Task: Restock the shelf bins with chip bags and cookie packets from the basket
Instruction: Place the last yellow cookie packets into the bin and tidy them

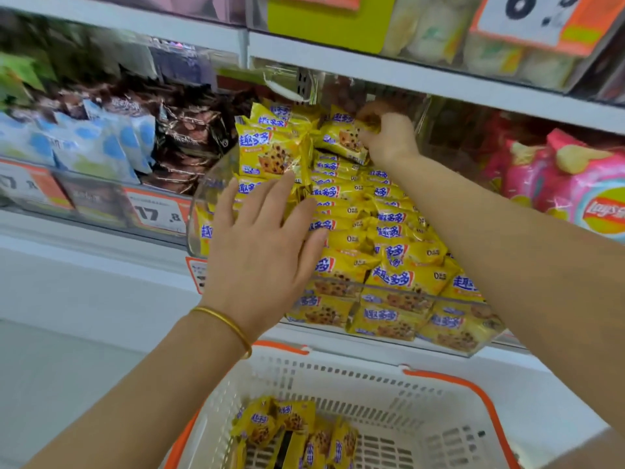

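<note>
Many yellow 趣多多 cookie packets (372,211) fill the bin (199,198) beside Lay's bags (581,194).

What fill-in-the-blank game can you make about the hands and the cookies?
1. The right hand pinches a ____ cookie packet deep in the bin.
2. The gold bangle sits on the ____ wrist.
3. The white basket has handles coloured ____.
4. The pink chip bags lie to the ____ of the cookie bin.
Missing words: yellow, left, orange, right.
</note>
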Motion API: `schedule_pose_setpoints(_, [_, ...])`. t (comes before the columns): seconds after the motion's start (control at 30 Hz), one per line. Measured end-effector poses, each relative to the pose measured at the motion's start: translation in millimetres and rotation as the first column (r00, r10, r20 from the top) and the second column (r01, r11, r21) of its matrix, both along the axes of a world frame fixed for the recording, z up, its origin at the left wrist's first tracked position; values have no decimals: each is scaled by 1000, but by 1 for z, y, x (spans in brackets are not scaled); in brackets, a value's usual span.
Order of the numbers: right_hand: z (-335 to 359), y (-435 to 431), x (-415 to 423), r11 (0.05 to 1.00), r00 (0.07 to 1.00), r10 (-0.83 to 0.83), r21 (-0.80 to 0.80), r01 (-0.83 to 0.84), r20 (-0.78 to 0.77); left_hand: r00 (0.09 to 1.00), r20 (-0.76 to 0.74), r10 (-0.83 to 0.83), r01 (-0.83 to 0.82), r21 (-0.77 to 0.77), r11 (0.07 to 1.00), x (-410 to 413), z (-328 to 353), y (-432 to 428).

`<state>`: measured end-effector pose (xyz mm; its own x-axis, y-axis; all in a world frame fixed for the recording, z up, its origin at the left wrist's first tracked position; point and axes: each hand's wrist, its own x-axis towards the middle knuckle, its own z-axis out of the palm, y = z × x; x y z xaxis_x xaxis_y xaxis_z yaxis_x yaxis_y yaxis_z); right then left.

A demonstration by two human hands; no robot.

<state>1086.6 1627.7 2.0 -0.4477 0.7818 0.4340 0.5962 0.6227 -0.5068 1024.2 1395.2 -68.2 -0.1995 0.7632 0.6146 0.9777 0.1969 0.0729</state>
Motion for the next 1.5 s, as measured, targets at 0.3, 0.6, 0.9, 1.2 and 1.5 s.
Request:
schedule_pose_setpoints(0.3, [-5,4,-7,988,984,97,105,-114,149,1000,-20,-3,3,12,1000,-3,-2,2])
schedule_pose_setpoints(0.6, [21,-74,66,966,958,100,204,-159,270,976,-120,-182,211,300,930,18,7,-24])
schedule_pose_setpoints(0.9, [-158,-203,202,664,872,451,-724,-187,189,895,27,-444,439,-225,870,85,-75,-67])
schedule_pose_setpoints(1.2, [-408,-205,249,724,345,647,-690,2,680,901,100,-423,416,-479,773,103,-128,-59])
schedule_pose_setpoints(1.5, [-438,-238,246,806,365,547,-592,12,753,919,177,-352,389,-541,746,95,-134,-57])
